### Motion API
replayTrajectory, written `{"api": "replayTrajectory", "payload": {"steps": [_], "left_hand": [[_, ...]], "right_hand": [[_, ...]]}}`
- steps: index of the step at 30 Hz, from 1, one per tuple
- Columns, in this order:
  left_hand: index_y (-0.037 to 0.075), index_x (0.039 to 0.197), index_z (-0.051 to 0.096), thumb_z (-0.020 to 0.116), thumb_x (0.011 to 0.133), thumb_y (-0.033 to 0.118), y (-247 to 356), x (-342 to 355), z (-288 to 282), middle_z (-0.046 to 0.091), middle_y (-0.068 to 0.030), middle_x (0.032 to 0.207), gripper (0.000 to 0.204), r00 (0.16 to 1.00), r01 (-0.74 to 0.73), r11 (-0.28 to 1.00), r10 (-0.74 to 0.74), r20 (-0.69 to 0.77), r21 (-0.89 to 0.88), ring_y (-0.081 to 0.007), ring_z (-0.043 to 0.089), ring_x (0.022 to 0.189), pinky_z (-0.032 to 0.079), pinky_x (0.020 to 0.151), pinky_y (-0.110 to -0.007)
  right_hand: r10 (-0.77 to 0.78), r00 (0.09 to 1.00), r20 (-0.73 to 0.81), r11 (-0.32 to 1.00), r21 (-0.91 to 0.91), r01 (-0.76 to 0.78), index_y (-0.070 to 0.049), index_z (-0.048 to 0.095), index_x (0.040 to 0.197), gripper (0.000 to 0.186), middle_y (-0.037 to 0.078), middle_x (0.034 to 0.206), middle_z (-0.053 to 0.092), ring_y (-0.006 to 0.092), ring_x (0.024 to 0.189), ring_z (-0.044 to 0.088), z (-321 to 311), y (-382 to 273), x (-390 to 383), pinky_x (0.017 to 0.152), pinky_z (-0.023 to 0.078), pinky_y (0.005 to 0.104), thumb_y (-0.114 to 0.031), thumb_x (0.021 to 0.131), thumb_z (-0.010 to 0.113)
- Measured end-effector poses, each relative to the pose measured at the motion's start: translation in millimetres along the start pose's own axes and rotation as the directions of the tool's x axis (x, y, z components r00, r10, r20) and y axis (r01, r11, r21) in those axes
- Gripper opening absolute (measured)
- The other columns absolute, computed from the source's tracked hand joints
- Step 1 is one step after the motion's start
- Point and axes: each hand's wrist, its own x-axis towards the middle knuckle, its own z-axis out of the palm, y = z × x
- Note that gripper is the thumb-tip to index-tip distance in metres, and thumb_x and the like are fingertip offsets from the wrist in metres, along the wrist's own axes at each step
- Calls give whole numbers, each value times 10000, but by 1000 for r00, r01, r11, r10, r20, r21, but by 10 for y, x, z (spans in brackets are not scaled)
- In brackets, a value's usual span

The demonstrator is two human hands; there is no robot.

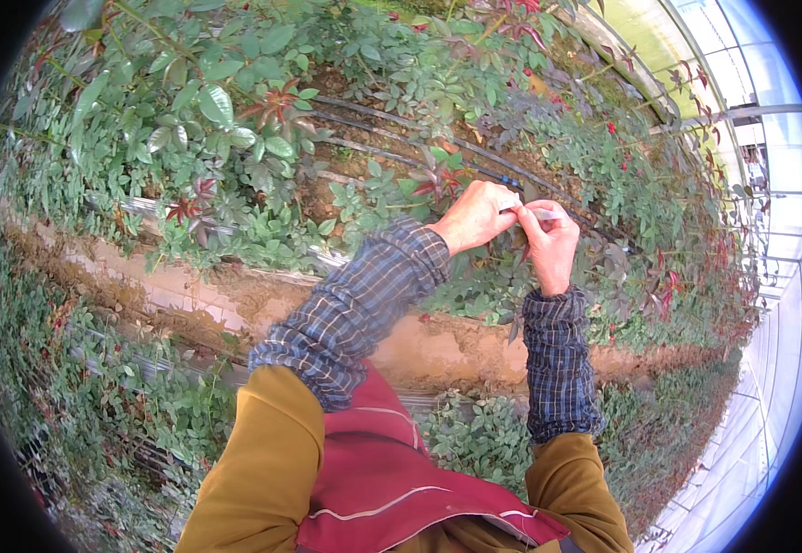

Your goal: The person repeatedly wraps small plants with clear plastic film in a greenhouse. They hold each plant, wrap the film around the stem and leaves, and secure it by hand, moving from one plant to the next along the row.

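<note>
My left hand (479,217) and my right hand (553,247) meet over the rose bushes, fingertips nearly touching. The fingers of both are closed in a pinch. A small whitish strip (547,215) shows at the fingers of my right hand; its exact kind is too small to tell. What my left fingers pinch is hidden, though a pale bit shows at their tips. Just behind the hands stands a rose shoot with dark red young leaves (438,177). Green leaves hang below my wrists. Checked sleeve covers wrap both forearms.
Black drip hoses (373,147) run through the bed behind the hands. A muddy path (456,346) crosses between two planted rows. Red flowers (611,127) dot the bushes. At the right rises the greenhouse's pale plastic wall (784,276) with its metal frame.
</note>
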Motion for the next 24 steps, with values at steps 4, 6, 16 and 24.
{"api": "replayTrajectory", "payload": {"steps": [4, 6, 16, 24], "left_hand": [[-9, 909, 665, 643, 807, 126, 156, -145, -175, 661, -71, 783, 171, 953, 256, 946, -282, -114, -199, -166, 620, 766, 481, 718, -291], [4, 979, 655, 609, 861, 135, 153, -317, -343, 647, -28, 845, 182, 875, 376, 822, -467, -129, -429, -61, 500, 595, 419, 519, -211], [-33, 1135, 554, 487, 869, 115, 1035, -1223, -1243, 631, -121, 823, 311, 863, 262, 422, -506, 14, -868, -34, 310, 433, 243, 356, -176], [110, 1278, 321, 552, 931, 166, 1633, -1725, -1770, 654, -135, 833, 420, 810, 137, 742, -465, -357, -656, -27, 320, 407, 240, 346, -175]], "right_hand": [[-23, 1000, 14, 1000, -21, 23, -12, 613, 811, 62, -44, 645, 559, -2, 536, 455, 29, 8, 29, 448, 344, 171, -55, 837, 649], [24, 998, 65, 999, 39, -26, -8, 594, 895, 120, -25, 682, 568, 26, 530, 483, 91, -79, 33, 399, 335, 196, -63, 822, 671], [-327, 909, 259, 836, 528, 151, 10, 567, 1073, 278, -12, 813, 513, 41, 691, 466, 382, -1412, -1047, 587, 393, 186, 60, 804, 616], [-967, 0, 254, 252, 959, -128, 20, 662, 889, 142, 264, 1079, 599, 328, 797, 611, 561, -2716, -1358, 647, 533, 387, 100, 782, 615]]}}
